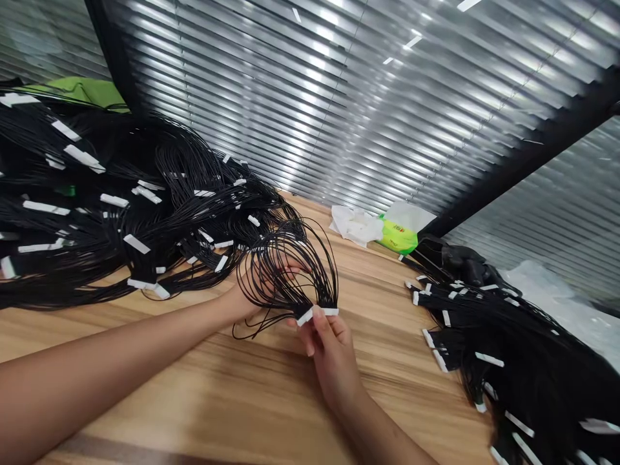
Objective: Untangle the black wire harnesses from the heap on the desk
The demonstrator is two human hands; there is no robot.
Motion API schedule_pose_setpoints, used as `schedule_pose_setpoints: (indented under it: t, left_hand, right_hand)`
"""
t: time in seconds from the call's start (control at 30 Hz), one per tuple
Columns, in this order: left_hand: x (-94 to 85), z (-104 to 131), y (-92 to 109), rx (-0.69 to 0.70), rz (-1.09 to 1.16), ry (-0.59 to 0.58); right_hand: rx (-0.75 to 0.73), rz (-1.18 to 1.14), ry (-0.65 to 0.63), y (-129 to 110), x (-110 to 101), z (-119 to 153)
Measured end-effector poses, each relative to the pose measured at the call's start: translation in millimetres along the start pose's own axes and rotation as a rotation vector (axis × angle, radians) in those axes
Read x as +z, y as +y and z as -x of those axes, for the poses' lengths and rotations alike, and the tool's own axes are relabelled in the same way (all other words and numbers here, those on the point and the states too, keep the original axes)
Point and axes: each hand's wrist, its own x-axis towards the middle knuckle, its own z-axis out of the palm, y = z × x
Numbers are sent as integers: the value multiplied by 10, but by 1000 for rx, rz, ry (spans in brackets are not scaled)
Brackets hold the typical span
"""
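Observation:
A bundle of thin black wires (285, 271) is curved into a loop over the table, in the middle of the head view. Its ends carry white strips (305, 316), two of which sit side by side. My right hand (332, 355) pinches the bundle at these strips, thumb on top. Behind the loop, my left hand (264, 274) grips the wires, its fingers partly hidden by the strands. A few loose strands hang below the loop, near my left wrist.
A large heap of black wires (140, 174) with white strips covers the left of the wooden table (252, 400). Another pile (523, 355) lies at the right. A green-and-white packet (398, 236) and white crumpled wrap (356, 225) lie by the corrugated metal wall (310, 97).

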Motion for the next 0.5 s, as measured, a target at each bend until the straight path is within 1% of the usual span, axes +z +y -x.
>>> schedule_pose_setpoints:
  t: [0.13,0.23,0.33,0.5]
  left_hand:
    - [-9,17,31,43,53,9]
    - [-25,26,69,43,48,-28]
    - [-48,39,91,25,36,-71]
    - [-62,88,132,-44,76,-101]
  right_hand:
    - [9,-55,-4,-48,21,-1]
    - [41,-93,-23,-62,29,-1]
    - [70,-70,-59,-47,27,3]
    - [77,-56,-103,-25,25,15]
